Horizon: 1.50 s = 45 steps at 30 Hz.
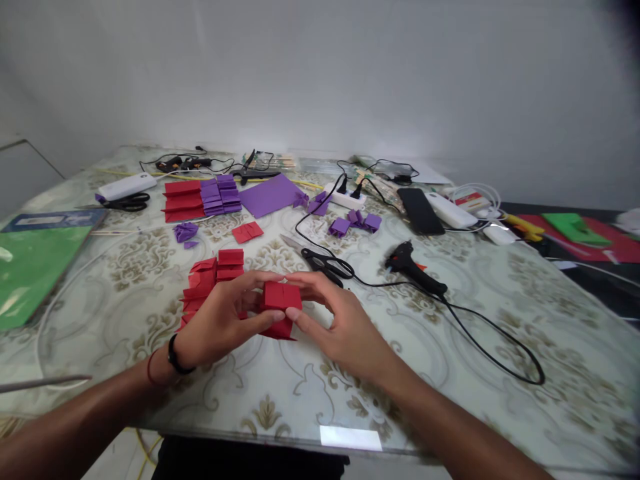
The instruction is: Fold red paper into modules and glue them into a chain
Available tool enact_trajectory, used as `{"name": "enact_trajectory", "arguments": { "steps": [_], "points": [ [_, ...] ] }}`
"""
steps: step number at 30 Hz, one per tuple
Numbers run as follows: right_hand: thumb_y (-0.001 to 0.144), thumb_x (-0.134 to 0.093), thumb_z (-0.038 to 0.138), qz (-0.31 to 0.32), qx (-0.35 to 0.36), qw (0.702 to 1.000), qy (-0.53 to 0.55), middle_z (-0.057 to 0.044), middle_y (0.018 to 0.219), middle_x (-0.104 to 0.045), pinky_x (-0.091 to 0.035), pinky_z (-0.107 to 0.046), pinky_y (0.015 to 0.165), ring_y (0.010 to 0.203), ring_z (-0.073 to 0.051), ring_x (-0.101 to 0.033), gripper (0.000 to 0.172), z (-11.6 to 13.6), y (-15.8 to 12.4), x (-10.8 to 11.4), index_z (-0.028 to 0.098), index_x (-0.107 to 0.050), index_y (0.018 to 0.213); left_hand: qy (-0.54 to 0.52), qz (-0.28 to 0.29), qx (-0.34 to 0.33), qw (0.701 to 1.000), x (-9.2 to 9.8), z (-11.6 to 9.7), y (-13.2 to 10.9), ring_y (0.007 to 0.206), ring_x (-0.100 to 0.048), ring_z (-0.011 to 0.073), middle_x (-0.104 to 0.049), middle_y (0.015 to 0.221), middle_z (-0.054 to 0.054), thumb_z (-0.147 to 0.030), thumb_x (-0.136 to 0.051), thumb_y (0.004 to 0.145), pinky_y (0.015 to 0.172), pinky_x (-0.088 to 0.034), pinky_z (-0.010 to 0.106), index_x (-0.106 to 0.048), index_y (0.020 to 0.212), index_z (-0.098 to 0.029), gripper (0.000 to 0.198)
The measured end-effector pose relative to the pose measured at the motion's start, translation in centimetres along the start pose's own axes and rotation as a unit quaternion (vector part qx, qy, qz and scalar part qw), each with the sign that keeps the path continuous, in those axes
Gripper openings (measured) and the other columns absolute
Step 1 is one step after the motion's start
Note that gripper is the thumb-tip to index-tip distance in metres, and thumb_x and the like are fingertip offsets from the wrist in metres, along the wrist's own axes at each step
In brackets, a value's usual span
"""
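Between my two hands is a small folded red paper piece [283,295], gripped by its sides above the table. My left hand [233,313] closes on its left edge, thumb in front and fingers behind. My right hand [337,320] pinches the right edge the same way. Under and behind the held piece, more folded red paper [203,280] lies on the table, partly covered by my left hand. A flat creased red paper [247,232] rests farther back. Black-handled scissors [325,262] lie just beyond my right hand.
A black glue gun [417,270] with its cord lies to the right. Behind are purple folded pieces [355,223], a purple sheet [275,193], a power strip [346,195] and a phone [421,211]. More scissors [125,201] and a green packet [43,267] are at left.
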State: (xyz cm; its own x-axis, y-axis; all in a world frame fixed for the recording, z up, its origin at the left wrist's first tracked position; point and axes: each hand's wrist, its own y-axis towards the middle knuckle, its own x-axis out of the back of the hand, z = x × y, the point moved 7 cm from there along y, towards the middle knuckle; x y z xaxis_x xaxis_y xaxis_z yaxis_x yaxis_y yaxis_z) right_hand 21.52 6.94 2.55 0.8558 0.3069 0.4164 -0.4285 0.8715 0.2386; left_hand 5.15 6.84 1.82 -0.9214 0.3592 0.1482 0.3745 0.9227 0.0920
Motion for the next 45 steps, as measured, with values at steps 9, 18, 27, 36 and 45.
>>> {"name": "enact_trajectory", "arguments": {
  "steps": [9, 18, 27, 36, 45],
  "points": [
    [0.098, -0.066, 0.034, 0.003, -0.023, 0.999, -0.031, -0.008, 0.128, -0.074, -0.059, -0.044, 0.096, 0.106, -0.025, -0.073, 0.034, -0.2, -0.1, 0.1, 0.025, -0.063, 0.131, 0.04, -0.011, 0.005, 0.999, 0.5, 0.0, 0.1, 0.103, -0.079, 0.0238, -0.081, 0.114, 0.011, -0.02, -0.061, 0.097, 0.089, -0.063, 0.033, -0.071, 0.119, -0.016, 0.025],
    [0.098, -0.064, 0.031, 0.001, 0.006, 0.999, -0.033, -0.009, 0.125, -0.074, -0.059, -0.044, 0.097, 0.107, -0.025, -0.072, 0.029, 0.3, 0.1, 0.2, 0.025, -0.065, 0.127, 0.017, -0.001, -0.024, 1.0, 0.5, -0.3, -0.1, 0.093, -0.076, 0.0205, -0.079, 0.109, 0.011, -0.024, -0.06, 0.101, 0.08, -0.059, 0.029, -0.067, 0.117, -0.017, 0.019],
    [0.095, -0.061, 0.023, -0.005, 0.002, 0.999, -0.045, -0.009, 0.128, -0.073, -0.06, -0.044, 0.096, 0.103, -0.024, -0.073, 0.035, -0.2, 0.1, 0.1, 0.023, -0.061, 0.13, 0.052, 0.011, -0.015, 0.998, 0.2, -0.7, -0.3, 0.09, -0.075, 0.0192, -0.073, 0.094, 0.004, -0.024, -0.06, 0.101, 0.08, -0.06, 0.029, -0.063, 0.11, -0.019, 0.011],
    [0.095, -0.065, 0.021, -0.04, 0.048, 0.996, -0.06, -0.009, 0.129, -0.07, -0.062, -0.042, 0.094, 0.114, -0.025, -0.069, 0.03, 0.4, 0.2, 0.4, 0.025, -0.066, 0.125, 0.069, 0.015, -0.031, 0.997, 0.1, -0.7, -0.2, 0.087, -0.074, 0.0164, -0.075, 0.096, 0.004, -0.026, -0.07, 0.097, 0.081, -0.061, 0.027, -0.064, 0.11, -0.018, 0.017],
    [0.098, -0.062, 0.016, -0.081, 0.092, 0.989, -0.086, -0.007, 0.109, -0.074, -0.063, -0.037, 0.089, 0.099, -0.021, -0.072, 0.017, 0.9, 0.0, 0.7, 0.022, -0.069, 0.112, 0.121, 0.008, -0.056, 0.991, -0.1, -1.0, -0.3, 0.087, -0.075, 0.0165, -0.075, 0.102, 0.005, -0.026, -0.074, 0.094, 0.08, -0.065, 0.028, -0.063, 0.108, -0.019, 0.019]
  ]
}}
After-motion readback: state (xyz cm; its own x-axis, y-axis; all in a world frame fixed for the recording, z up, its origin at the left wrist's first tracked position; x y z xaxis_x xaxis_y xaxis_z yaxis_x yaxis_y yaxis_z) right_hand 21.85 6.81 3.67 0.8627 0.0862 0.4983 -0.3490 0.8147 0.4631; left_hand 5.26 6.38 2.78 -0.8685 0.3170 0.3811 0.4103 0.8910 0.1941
